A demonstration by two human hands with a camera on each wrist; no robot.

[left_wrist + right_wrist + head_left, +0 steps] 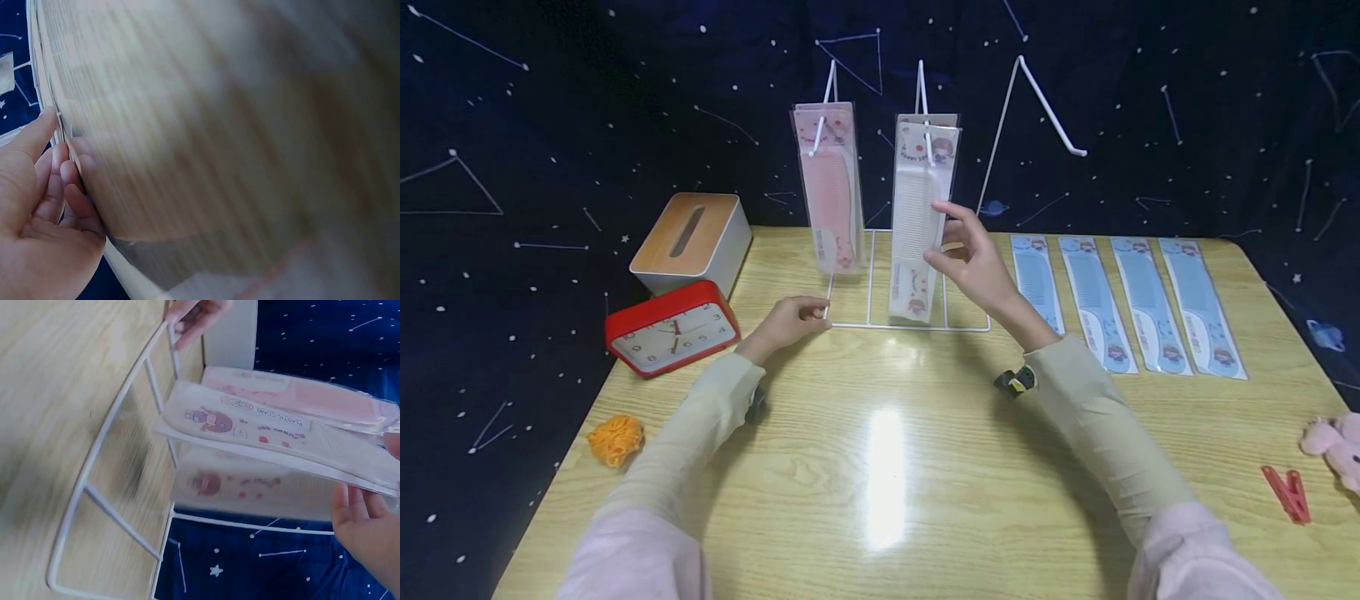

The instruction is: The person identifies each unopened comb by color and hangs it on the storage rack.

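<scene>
A white wire display rack (907, 326) stands on the table, its three hook arms rising at the back. My left hand (790, 323) pinches the front left corner of its base. At the middle hook, my right hand (977, 258) holds the right edge of a packaged white comb (913, 225) between thumb and fingers. In the right wrist view, another white comb package (250, 485) hangs behind that one (244, 422). Packaged pink combs (831, 196) hang from the left hook. The right hook (1052, 108) carries nothing.
Several packaged blue combs (1093, 300) lie in a row at right. Left of the rack are a wood-topped tissue box (696, 225), a red clock (662, 325) and an orange yarn bundle (615, 439). A red clip (1287, 494) and pink plush toy (1337, 446) lie at far right.
</scene>
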